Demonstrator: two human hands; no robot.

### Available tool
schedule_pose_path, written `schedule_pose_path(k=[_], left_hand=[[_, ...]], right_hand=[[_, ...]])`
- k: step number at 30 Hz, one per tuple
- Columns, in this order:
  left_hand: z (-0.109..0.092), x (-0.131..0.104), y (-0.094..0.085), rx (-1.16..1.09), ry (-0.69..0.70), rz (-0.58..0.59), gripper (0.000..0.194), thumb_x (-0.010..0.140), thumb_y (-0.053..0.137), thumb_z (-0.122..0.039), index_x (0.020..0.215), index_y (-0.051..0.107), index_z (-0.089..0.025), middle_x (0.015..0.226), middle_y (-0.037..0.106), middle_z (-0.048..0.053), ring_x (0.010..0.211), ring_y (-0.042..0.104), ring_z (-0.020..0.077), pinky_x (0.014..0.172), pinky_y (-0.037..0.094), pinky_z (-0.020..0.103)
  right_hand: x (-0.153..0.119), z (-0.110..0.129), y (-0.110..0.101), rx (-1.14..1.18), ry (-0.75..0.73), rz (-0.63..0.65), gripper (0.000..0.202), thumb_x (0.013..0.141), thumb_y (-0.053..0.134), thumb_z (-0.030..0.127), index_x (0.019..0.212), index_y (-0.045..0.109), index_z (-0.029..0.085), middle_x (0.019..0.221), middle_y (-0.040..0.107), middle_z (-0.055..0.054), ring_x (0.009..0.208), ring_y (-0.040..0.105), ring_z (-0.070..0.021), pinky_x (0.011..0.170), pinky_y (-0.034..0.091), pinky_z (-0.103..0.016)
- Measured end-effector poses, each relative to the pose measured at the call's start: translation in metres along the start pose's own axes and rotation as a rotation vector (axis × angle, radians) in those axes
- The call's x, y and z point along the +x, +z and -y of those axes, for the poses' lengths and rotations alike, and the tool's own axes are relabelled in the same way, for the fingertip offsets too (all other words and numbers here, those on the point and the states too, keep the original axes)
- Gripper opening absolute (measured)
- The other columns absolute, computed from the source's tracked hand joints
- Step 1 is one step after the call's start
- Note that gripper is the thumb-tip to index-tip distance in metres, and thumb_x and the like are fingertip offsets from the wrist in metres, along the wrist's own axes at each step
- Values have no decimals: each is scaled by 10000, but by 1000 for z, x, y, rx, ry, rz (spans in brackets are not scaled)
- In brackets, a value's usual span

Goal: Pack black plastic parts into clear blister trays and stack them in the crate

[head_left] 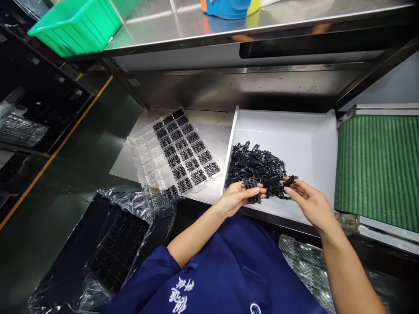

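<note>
My left hand (238,197) is closed around a small bunch of black plastic parts (252,192), thumb on top, over the front edge of the white tray (310,144). My right hand (306,197) pinches one black plastic part (290,180) between thumb and fingers, a little to the right. Behind both hands a heap of black plastic parts (255,161) lies in the left half of the tray. Left of the tray, a clear blister tray (157,159) has many pockets filled with black parts; pockets along its left side show no black parts.
A green conveyor belt (379,170) runs at the right. Above is a metal shelf (157,26) with a green bin (78,26) and a blue container (229,8). At lower left sits a plastic-lined box (78,235); clear trays (301,257) lie below right.
</note>
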State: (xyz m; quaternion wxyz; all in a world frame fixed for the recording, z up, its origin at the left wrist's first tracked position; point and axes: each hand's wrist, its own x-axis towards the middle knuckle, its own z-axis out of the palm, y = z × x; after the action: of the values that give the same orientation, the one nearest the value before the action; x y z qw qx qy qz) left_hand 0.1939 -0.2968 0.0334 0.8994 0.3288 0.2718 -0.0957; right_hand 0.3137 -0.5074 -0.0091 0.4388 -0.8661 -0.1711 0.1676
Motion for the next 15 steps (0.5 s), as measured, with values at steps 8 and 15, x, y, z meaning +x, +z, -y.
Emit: schedule_pose_path(k=[8, 15], left_hand=[[-5, -3, 12, 107, 46, 63, 570, 552, 934, -401, 1015, 730, -139, 961, 761, 92, 969, 705, 222, 960, 460, 369], [-2, -9, 21, 38, 134, 21, 540, 519, 946, -397, 940, 719, -147, 934, 739, 51, 851, 667, 154, 847, 481, 299]], right_hand=[[-48, 90, 10, 50, -189, -79, 410, 927, 598, 511, 1252, 698, 283, 1066, 736, -61, 925, 694, -234, 815, 594, -378], [-62, 108, 27, -131, -383, -269, 324, 953, 607, 366, 1260, 698, 311, 1053, 715, -60, 902, 688, -227, 792, 579, -354]])
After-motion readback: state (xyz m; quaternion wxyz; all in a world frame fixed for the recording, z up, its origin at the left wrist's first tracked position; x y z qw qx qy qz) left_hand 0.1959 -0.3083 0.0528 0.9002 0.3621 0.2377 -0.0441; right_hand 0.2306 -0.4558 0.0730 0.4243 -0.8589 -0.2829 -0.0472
